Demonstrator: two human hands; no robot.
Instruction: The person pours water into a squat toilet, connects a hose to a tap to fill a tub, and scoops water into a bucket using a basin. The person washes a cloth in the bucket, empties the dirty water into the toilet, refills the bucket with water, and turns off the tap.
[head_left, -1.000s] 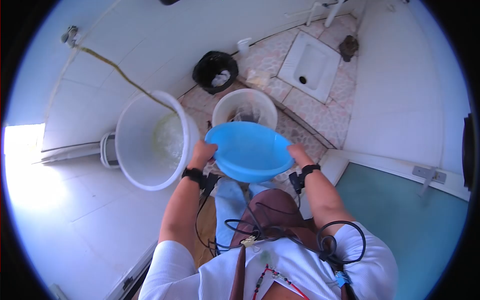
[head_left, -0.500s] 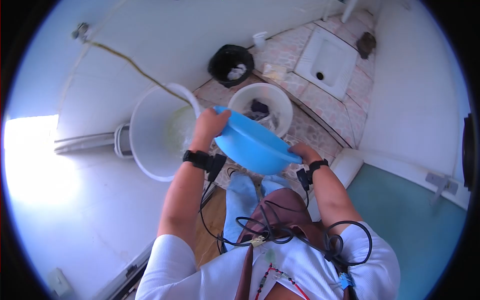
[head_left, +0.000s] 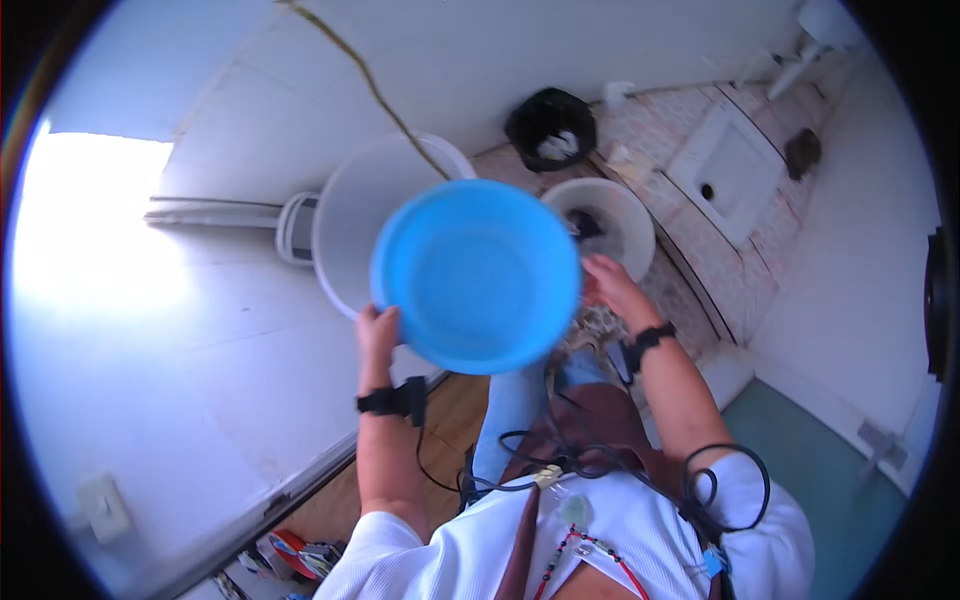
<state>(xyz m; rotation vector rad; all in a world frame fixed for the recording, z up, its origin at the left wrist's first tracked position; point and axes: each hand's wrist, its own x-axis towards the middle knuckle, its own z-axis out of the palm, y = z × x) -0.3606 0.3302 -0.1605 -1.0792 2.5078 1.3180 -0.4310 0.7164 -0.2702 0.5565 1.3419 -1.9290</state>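
A round blue plastic basin (head_left: pixel 478 278) is held up in front of me, its open side turned towards the camera and nothing visible inside. My left hand (head_left: pixel 378 335) grips its lower left rim, with the thumb over the edge. At the right rim, my right hand (head_left: pixel 612 287) closes on the edge; some of its fingers are hidden. Behind the basin stands a large white tub (head_left: pixel 345 225), partly covered by it. A smaller white bucket (head_left: pixel 640 225) with dark cloth (head_left: pixel 583 223) in it sits just beyond my right hand.
A yellowish hose (head_left: pixel 372 85) hangs down into the large tub. Farther back are a black-lined bin (head_left: pixel 518 128) and a squat toilet (head_left: pixel 738 165) on a tiled step. A greenish door panel (head_left: pixel 800 440) is at the right, and a cable lies across my front.
The basin has turned from tilted away, showing its outer side, to facing me. It has come nearer, and my left hand has shifted down to its lower left rim. The view has swung left.
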